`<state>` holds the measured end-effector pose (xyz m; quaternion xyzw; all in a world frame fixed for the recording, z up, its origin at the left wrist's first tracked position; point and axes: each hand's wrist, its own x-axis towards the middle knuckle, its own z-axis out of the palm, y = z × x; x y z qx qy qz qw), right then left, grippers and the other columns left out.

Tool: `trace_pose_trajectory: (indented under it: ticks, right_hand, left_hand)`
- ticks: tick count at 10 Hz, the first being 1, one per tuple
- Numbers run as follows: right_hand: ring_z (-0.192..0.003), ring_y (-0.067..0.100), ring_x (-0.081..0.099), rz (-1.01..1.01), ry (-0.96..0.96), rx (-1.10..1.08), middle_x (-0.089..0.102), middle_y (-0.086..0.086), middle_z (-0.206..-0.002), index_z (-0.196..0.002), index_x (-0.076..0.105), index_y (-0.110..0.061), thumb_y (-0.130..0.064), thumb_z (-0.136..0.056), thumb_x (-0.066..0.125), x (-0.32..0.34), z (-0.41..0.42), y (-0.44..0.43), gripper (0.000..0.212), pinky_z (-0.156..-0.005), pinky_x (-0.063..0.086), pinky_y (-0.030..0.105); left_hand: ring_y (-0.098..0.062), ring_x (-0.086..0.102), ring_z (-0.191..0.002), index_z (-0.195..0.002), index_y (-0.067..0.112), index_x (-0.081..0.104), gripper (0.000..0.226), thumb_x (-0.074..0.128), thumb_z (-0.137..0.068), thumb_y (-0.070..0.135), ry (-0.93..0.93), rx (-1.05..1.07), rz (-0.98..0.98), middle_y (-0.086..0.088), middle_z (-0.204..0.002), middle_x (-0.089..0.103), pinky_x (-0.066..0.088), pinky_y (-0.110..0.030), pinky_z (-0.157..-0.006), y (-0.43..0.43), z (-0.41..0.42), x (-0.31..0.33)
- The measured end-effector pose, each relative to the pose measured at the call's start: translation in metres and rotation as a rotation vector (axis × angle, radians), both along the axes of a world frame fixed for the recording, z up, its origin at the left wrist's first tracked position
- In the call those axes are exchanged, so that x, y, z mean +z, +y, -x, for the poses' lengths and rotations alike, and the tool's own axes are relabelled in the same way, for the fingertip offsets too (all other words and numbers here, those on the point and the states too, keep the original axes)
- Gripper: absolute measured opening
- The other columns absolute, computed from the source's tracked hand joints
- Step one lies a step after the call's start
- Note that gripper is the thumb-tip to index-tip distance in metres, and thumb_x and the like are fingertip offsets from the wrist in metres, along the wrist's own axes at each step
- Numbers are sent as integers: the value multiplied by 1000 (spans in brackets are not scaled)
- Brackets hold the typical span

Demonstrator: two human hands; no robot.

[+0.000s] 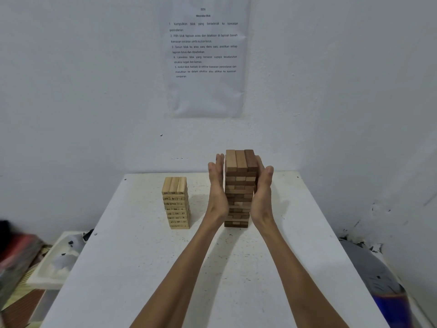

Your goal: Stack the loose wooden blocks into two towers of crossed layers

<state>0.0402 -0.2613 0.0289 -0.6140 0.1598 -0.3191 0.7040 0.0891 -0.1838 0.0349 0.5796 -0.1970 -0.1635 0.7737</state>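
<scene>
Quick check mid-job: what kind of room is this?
Probably a makeshift task corner indoors: printed instruction sheet on a bare white wall, small white table, household clutter at its left.

The taller tower [239, 188] of dark brown blocks stood upright on the counter [165, 268], layers crossed, three blocks side by side on top. To its left, apart, stood a shorter tower [176, 204] of pale blocks with numbers on their ends.
</scene>
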Motion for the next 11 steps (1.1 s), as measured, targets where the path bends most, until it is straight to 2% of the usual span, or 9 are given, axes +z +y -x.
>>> trace_pose_trajectory:
  ticks: [1, 2, 3, 4, 5, 7, 8, 9, 11]
  right_hand:
    - [-137, -4, 44, 0, -28, -15, 46, -16, -153, -156, 35, -37, -82, -89, 15, 11, 0, -1, 83, -118, 34, 30]
    - [-144, 2, 38, 9, -24, -12, 41, -17, -157, -154, 37, -43, -92, -82, 18, 21, -3, 0, 89, -124, 27, 40]
    - [-139, 7, 47, 25, -16, 7, 49, -11, -152, -151, 37, -49, -99, -73, 22, 24, -4, 3, 94, -120, 35, 47]
    - [-129, -1, 55, 35, -24, 10, 57, -22, -138, -153, 36, -45, -102, -67, 24, 27, -3, 6, 104, -116, 41, 40]
    - [-127, -4, 54, 49, -26, 9, 56, -24, -136, -153, 37, -44, -102, -68, 24, 28, -1, 7, 104, -115, 41, 36]
    - [-134, -1, 49, 41, -4, -5, 49, -18, -149, -154, 38, -39, -86, -86, 20, 26, -1, 5, 84, -119, 38, 42]
    - [-140, -7, 38, 102, -31, -19, 40, -20, -156, -157, 32, -33, -78, -90, 29, 24, 1, -1, 80, -123, 29, 44]
    - [-142, -7, 34, 132, -41, 7, 37, -22, -158, -157, 29, -36, -75, -91, 32, 20, 1, -4, 77, -124, 25, 45]
    - [-148, -2, 27, 76, -100, 29, 36, -22, -159, -158, 30, -36, -76, -93, 22, 13, -3, -9, 76, -127, 19, 42]
  left_hand:
    - [2, 15, -153, -159, 38, 25, 89, 15, -85, 86, -49, 12, -10, 22, -165, 23, 7, -40, -129, 0, -5, 10]
    - [1, 11, -154, -160, 36, 24, 83, 9, -91, 80, -67, 18, -11, 21, -166, 20, 6, -36, -128, -2, -6, 23]
    - [-2, 13, -153, -161, 35, 22, 86, 8, -89, 78, -71, -8, -40, 17, -167, 17, 11, -36, -128, -4, -4, 31]
    - [-5, 14, -154, -161, 36, 21, 88, 9, -86, 80, -77, -23, -58, 16, -168, 16, 12, -41, -128, -5, -3, 30]
    - [-5, 11, -155, -160, 40, 23, 91, 9, -84, 89, -87, -7, -82, 18, -168, 16, 11, -46, -129, -6, -5, 27]
    - [-2, 10, -154, -159, 42, 24, 95, 15, -78, 91, -107, -11, -84, 21, -167, 17, 10, -46, -129, -4, -7, 25]
    - [2, 9, -153, -158, 42, 23, 93, 19, -80, 92, -141, -8, -67, 24, -165, 20, 6, -45, -129, -1, -10, 18]
    - [2, 9, -153, -158, 42, 24, 95, 21, -79, 94, -150, -15, -89, 24, -165, 21, 5, -45, -129, 2, -14, 14]
    - [4, 14, -152, -158, 42, 22, 88, 19, -83, 87, -153, -52, -2, 23, -165, 22, 6, -42, -129, 2, -17, 6]
